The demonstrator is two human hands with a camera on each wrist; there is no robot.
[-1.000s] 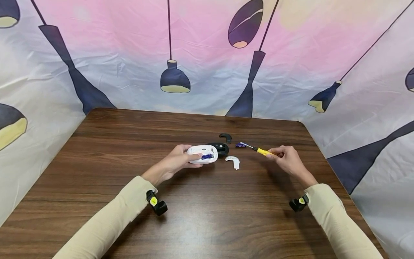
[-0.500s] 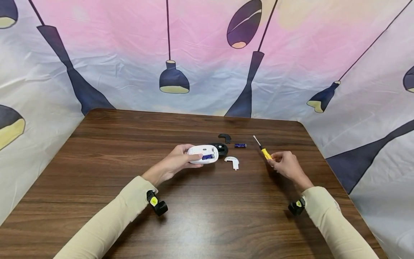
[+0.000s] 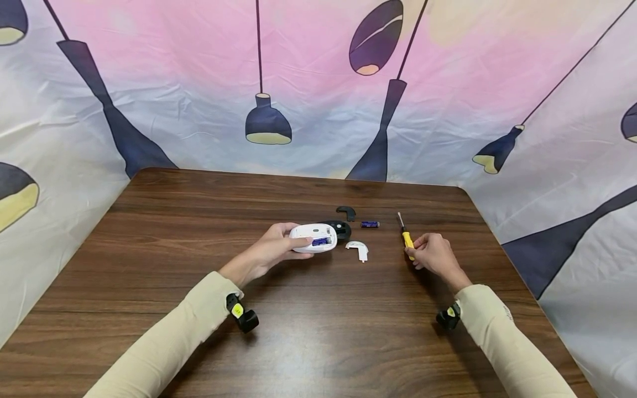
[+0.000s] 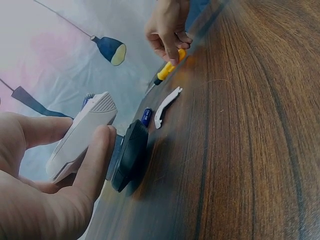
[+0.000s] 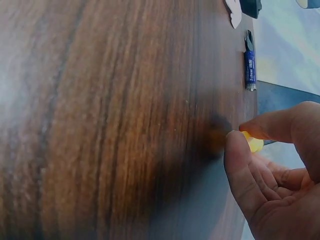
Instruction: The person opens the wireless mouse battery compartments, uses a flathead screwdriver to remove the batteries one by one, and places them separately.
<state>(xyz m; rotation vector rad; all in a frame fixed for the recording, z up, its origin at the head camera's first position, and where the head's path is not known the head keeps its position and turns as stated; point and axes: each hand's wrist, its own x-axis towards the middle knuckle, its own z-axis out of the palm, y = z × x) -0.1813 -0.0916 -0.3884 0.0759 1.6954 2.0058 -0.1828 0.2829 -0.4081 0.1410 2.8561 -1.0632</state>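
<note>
My left hand [image 3: 266,249] grips a white computer mouse [image 3: 303,231], its underside facing up and raised off the table. A blue battery [image 3: 321,241] lies in the mouse's uncovered compartment, with my thumb at its left end. Over on the right, my right hand [image 3: 436,255] pinches the yellow handle of a screwdriver [image 3: 407,240] between thumb and fingers, low over the tabletop, its metal tip pointing away from me. In the right wrist view only a bit of the yellow handle [image 5: 255,144] shows between the fingertips.
A black mouse [image 3: 342,229] lies just behind the white one, partly hidden by it. Near it on the wooden table [image 3: 318,320] are a black cover [image 3: 348,211], a white cover [image 3: 359,249] and a loose blue battery [image 3: 370,224]. A printed cloth [image 3: 318,138] hangs behind the table.
The screwdriver's tip has swung away from the loose battery, from pointing left to pointing forward, and the right hand has come slightly lower and nearer. My left hand stays almost still with the mouse.
</note>
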